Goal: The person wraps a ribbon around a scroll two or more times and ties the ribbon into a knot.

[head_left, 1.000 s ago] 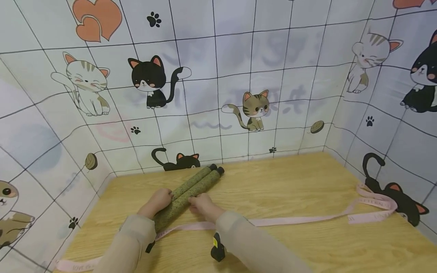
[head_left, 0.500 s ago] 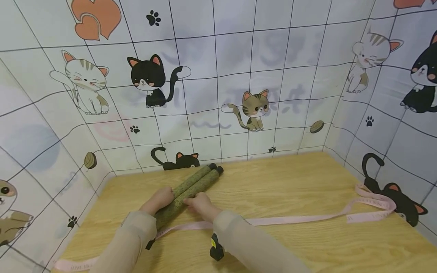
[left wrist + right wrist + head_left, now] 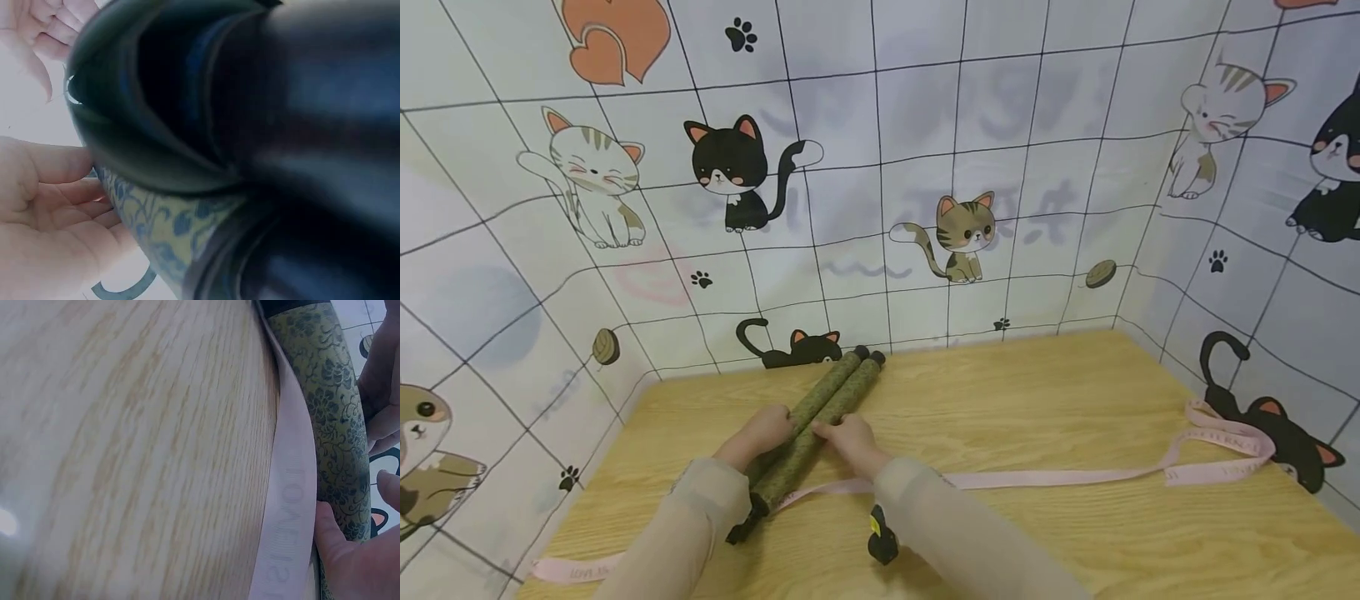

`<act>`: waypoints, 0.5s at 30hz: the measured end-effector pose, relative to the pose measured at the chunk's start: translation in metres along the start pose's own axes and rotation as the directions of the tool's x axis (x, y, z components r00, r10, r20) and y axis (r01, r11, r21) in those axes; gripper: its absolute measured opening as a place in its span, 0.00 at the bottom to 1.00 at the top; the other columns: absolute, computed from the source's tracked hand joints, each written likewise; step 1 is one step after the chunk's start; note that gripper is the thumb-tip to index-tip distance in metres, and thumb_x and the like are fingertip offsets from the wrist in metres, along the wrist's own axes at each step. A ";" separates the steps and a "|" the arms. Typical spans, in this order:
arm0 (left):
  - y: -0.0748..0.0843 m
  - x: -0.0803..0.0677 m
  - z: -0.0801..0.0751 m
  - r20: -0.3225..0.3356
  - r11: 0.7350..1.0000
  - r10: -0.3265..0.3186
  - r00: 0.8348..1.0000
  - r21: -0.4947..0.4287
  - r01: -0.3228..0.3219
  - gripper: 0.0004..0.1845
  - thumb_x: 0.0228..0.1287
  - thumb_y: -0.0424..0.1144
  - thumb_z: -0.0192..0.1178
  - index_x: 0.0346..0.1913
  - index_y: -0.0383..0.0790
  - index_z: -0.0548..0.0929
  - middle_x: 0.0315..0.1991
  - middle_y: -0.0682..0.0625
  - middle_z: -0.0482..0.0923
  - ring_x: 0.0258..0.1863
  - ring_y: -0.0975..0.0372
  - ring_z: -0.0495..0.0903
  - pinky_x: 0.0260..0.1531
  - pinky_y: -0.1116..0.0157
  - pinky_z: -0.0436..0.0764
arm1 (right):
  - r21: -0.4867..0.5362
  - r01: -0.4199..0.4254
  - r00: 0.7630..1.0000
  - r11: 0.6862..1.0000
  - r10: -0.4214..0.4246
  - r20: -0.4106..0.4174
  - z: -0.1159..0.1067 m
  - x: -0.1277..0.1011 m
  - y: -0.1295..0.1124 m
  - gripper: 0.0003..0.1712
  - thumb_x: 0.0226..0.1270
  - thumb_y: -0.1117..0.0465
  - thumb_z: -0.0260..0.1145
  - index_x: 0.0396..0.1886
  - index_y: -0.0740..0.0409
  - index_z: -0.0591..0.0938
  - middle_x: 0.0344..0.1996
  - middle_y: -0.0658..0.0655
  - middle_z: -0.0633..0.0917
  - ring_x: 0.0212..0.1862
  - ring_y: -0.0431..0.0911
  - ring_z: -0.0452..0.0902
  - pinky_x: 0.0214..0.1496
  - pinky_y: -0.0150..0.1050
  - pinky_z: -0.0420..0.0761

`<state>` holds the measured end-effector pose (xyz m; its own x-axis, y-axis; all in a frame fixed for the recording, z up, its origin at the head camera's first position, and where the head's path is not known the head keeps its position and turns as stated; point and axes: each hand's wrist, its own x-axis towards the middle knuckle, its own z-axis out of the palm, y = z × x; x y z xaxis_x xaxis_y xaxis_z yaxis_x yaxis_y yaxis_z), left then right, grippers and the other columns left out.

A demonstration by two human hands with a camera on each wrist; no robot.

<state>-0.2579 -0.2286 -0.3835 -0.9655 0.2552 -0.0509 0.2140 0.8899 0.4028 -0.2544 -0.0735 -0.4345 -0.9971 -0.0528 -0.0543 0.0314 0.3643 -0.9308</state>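
Observation:
A scroll (image 3: pixel 847 398), wound into two parallel rolls of olive cloth with a dark floral pattern, lies slanted at the table's left middle. Dark end caps (image 3: pixel 870 356) show at its far end; at the near end hangs a black strap-like piece (image 3: pixel 745 527). My left hand (image 3: pixel 767 431) grips the left roll from the outer side. Opposite it, my right hand (image 3: pixel 852 442) pinches the right roll, thumb above and a finger at its lower edge in the right wrist view. Glossy dark roll ends (image 3: pixel 144 112) fill much of the left wrist view.
A pink lettered ribbon (image 3: pixel 1037 478) runs across the wooden table (image 3: pixel 1000 400), passing under the scroll and right forearm, and bunches at the right edge. A small black object with a yellow mark (image 3: pixel 882 537) lies beside the right sleeve. Cat-printed cloth walls (image 3: pixel 917 167) surround the table.
The scroll has turned to a steeper slant, its far end shifting slightly left and its near dark end coming into view. Both hands have stayed on it, moving slightly with it.

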 end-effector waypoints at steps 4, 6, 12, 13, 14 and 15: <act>0.005 0.000 -0.002 0.005 1.000 -0.008 1.000 0.002 0.008 0.13 0.64 0.30 0.48 0.40 0.19 0.76 0.35 0.35 0.78 0.29 0.53 0.75 0.32 0.56 0.75 | 0.034 -0.015 1.000 0.999 0.016 -0.007 -0.008 -0.008 -0.010 0.39 0.55 0.48 0.70 0.52 0.78 0.74 0.50 0.70 0.78 0.52 0.59 0.75 0.52 0.47 0.75; 0.008 0.000 -0.004 0.008 1.000 -0.023 1.000 -0.019 0.023 0.13 0.63 0.29 0.48 0.41 0.19 0.76 0.34 0.36 0.78 0.29 0.53 0.74 0.31 0.57 0.73 | 0.026 0.003 1.000 1.000 -0.003 -0.014 -0.011 -0.010 -0.012 0.35 0.56 0.51 0.70 0.50 0.78 0.75 0.46 0.70 0.80 0.49 0.58 0.76 0.49 0.47 0.76; 0.020 0.000 -0.008 0.001 0.993 -0.077 0.997 -0.086 0.077 0.10 0.65 0.30 0.46 0.38 0.25 0.76 0.25 0.45 0.70 0.23 0.57 0.67 0.25 0.62 0.68 | -0.005 0.069 0.998 0.998 -0.069 -0.004 -0.024 -0.006 -0.015 0.18 0.59 0.53 0.68 0.26 0.65 0.79 0.17 0.56 0.79 0.22 0.45 0.71 0.27 0.35 0.71; 0.023 0.000 -0.008 0.003 0.993 -0.077 0.997 -0.091 0.077 0.10 0.65 0.30 0.46 0.36 0.26 0.76 0.24 0.46 0.69 0.22 0.58 0.66 0.24 0.63 0.67 | -0.006 0.074 0.997 0.997 -0.074 -0.007 -0.027 -0.005 -0.015 0.18 0.59 0.53 0.68 0.24 0.65 0.79 0.16 0.54 0.77 0.21 0.43 0.69 0.26 0.33 0.70; 0.026 0.000 -0.009 0.004 0.993 -0.078 0.997 -0.090 0.078 0.09 0.65 0.30 0.46 0.33 0.28 0.75 0.22 0.47 0.67 0.21 0.59 0.66 0.23 0.64 0.67 | -0.007 0.070 0.997 0.998 -0.070 -0.010 -0.029 -0.003 -0.014 0.17 0.59 0.53 0.68 0.23 0.64 0.79 0.15 0.53 0.77 0.21 0.42 0.68 0.26 0.33 0.69; 0.029 -0.001 -0.009 0.009 0.993 -0.077 0.997 -0.091 0.077 0.09 0.66 0.30 0.47 0.31 0.30 0.75 0.20 0.48 0.66 0.19 0.60 0.65 0.22 0.65 0.66 | -0.011 0.066 0.998 0.998 -0.066 -0.013 -0.031 -0.003 -0.013 0.17 0.59 0.53 0.68 0.23 0.63 0.79 0.16 0.52 0.77 0.22 0.42 0.67 0.26 0.33 0.69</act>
<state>-0.2522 -0.2067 -0.3633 -0.9777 0.1898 -0.0897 0.1246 0.8687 0.4794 -0.2543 -0.0491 -0.4105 -0.9978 -0.0651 0.0122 -0.0355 0.3706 -0.9281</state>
